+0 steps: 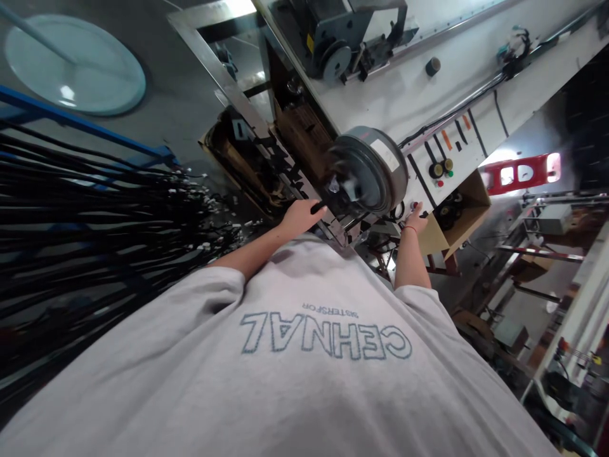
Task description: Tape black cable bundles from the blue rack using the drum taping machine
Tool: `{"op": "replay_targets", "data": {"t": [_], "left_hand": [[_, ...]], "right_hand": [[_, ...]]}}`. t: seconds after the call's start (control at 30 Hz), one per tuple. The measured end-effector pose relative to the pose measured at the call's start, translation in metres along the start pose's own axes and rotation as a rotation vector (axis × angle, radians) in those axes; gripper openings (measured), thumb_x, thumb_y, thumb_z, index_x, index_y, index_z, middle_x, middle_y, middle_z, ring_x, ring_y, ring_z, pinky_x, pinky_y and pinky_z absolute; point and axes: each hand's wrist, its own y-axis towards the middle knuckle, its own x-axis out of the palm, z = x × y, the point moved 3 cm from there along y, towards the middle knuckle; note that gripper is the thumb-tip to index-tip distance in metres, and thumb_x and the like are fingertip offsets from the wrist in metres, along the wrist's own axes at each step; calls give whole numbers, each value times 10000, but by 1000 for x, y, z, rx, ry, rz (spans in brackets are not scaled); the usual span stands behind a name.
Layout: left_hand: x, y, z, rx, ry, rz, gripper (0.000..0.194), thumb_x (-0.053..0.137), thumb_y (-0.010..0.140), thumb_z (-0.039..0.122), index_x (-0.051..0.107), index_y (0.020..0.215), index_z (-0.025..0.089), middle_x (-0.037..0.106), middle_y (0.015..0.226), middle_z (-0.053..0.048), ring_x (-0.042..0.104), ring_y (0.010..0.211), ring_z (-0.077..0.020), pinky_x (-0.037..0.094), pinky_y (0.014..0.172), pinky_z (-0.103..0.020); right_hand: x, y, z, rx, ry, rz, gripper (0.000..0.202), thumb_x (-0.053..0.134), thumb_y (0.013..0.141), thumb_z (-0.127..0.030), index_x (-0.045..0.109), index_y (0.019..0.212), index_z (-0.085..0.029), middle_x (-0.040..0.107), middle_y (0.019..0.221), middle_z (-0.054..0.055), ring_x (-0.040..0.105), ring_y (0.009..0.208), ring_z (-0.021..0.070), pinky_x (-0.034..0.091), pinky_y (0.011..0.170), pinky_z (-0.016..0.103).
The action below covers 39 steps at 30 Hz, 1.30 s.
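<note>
My left hand (303, 217) is closed at the metal frame edge beside a round dark grey drum-like machine part (366, 168). A short black piece (318, 206) shows at its fingertips; what it is I cannot make out. On the other side of the drum, my right hand (415, 222) has its fingers drawn together at the edge of a white panel (419, 184), close to a small red knob or button (415, 205). Something black shows at those fingers too. The inside of the drum is blurred.
Black cables (118, 222) with white ends hang from a blue rack (85, 127) at left. An open cardboard box (469, 222) stands beyond my right hand. A red stool (518, 176) is farther right. A motor unit (333, 60) sits on the white table (394, 95).
</note>
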Motion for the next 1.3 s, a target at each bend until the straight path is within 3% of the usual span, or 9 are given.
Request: {"op": "replay_targets", "data": {"t": [0.23, 0.37, 0.5, 0.7, 0.83, 1.03, 1.3], "left_hand": [[1, 22, 17, 48, 44, 17, 355, 532, 909, 429, 717, 814, 142, 719, 785, -122, 666, 806, -264, 442, 717, -313], [7, 25, 14, 42, 39, 24, 352, 520, 915, 414, 725, 835, 140, 733, 823, -130, 674, 815, -268, 458, 739, -324], [17, 13, -13, -13, 46, -77, 337, 543, 892, 415, 744, 866, 146, 747, 841, -126, 680, 822, -271, 471, 733, -315], [18, -26, -85, -249, 97, -203, 322, 568, 851, 427, 758, 956, 188, 764, 862, -94, 692, 816, -256, 460, 675, -278], [15, -52, -104, -190, 52, -162, 374, 527, 856, 479, 735, 949, 182, 753, 845, -89, 657, 775, -240, 444, 657, -285], [5, -74, -91, -70, -93, -79, 445, 452, 869, 582, 651, 815, 187, 664, 695, -42, 570, 645, -194, 399, 618, -287], [-19, -60, -52, -15, -175, 36, 422, 410, 923, 532, 596, 764, 189, 614, 645, -15, 536, 607, -161, 408, 634, -283]], "right_hand": [[0, -1, 0, 4, 33, -5, 697, 491, 909, -713, 590, 1185, -81, 629, 1309, 259, 596, 1284, 338, 470, 1088, 422], [2, -1, 2, 9, 34, 6, 696, 495, 896, -730, 600, 1158, -93, 641, 1286, 261, 611, 1265, 342, 485, 1073, 434], [3, 1, 3, -5, 39, 12, 681, 484, 898, -734, 605, 1140, -109, 653, 1269, 248, 620, 1254, 326, 488, 1069, 410], [3, 2, 3, 18, 29, -4, 781, 329, 913, -786, 590, 1191, -104, 629, 1315, 247, 601, 1279, 323, 459, 1101, 435], [5, 5, 4, 7, 41, -6, 735, 483, 880, -753, 577, 1215, -106, 627, 1324, 242, 589, 1298, 307, 470, 1096, 400], [10, 13, 8, -17, 43, 4, 686, 510, 874, -738, 595, 1156, -118, 629, 1316, 242, 599, 1286, 319, 480, 1088, 425], [10, 12, 8, -18, 38, -7, 653, 498, 885, -730, 577, 1144, -136, 631, 1306, 243, 592, 1294, 320, 487, 1079, 447]]}}
